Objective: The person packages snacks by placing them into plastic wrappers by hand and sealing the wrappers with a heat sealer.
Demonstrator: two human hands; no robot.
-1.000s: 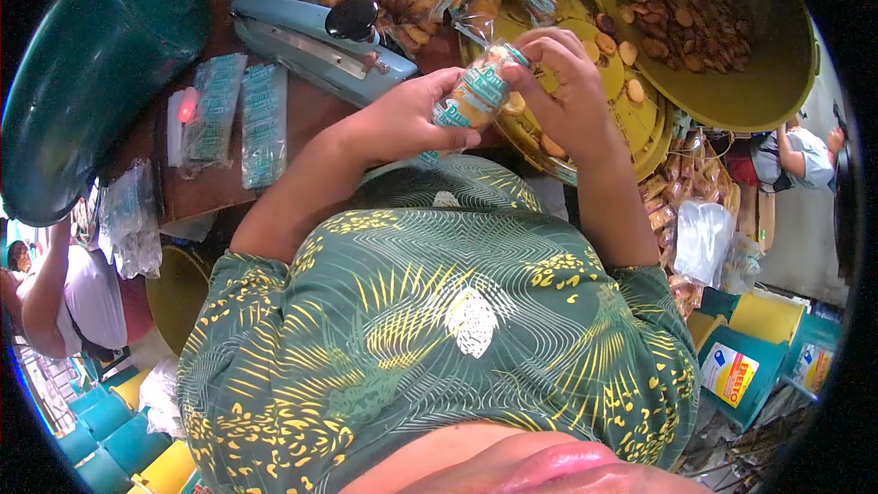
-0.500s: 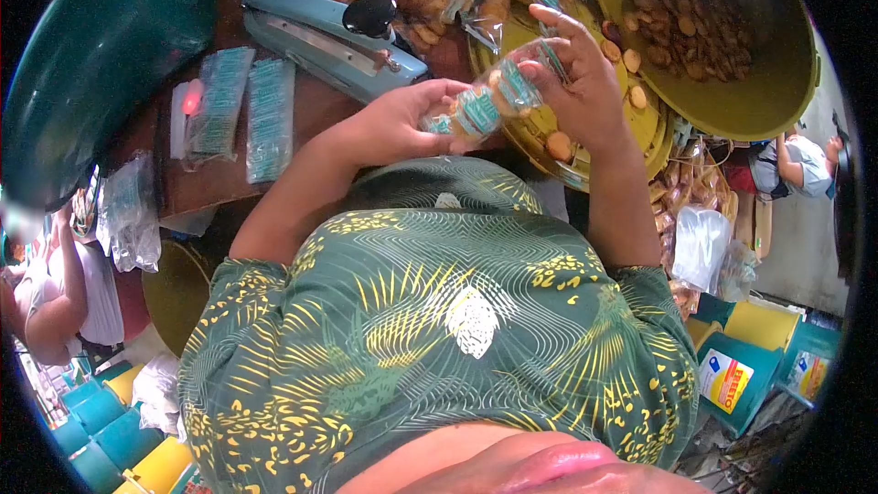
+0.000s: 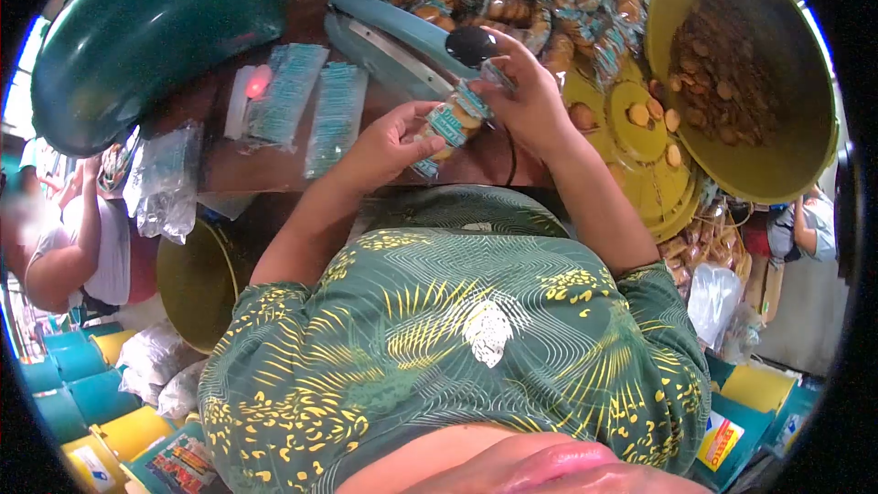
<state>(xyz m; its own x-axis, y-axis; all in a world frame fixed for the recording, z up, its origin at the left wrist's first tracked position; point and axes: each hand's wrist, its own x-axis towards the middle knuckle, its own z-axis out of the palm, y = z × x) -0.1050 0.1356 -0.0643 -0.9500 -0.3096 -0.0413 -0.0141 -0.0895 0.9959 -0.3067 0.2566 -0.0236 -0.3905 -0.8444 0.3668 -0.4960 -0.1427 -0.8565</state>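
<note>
A small clear bag of round biscuits [image 3: 453, 123] with teal printing hangs between my two hands, right by the blue heat sealer [image 3: 402, 41]. My left hand [image 3: 395, 142] is closed around its lower end. Pinched between the fingers of my right hand [image 3: 528, 99] is the upper end, close to the sealer's black knob [image 3: 470, 46]. Whether the bag's edge lies in the sealer's jaw cannot be made out. Flat stacks of printed bags [image 3: 336, 119] lie on the brown table to the left, with a pink-red object [image 3: 259, 82] beside them.
Filled biscuit bags [image 3: 498, 0] are heaped behind the sealer. Loose biscuits [image 3: 638, 114] rest on a yellow lid [image 3: 631, 174], beside a yellow tub [image 3: 805, 128] of biscuits. A big green tub [image 3: 165, 37] stands at left. Other people [image 3: 96, 247] are at both sides.
Both hands have brought the biscuit bag from over the yellow lid's edge to the front end of the sealer. The view has shifted, so the table things appear further right.
</note>
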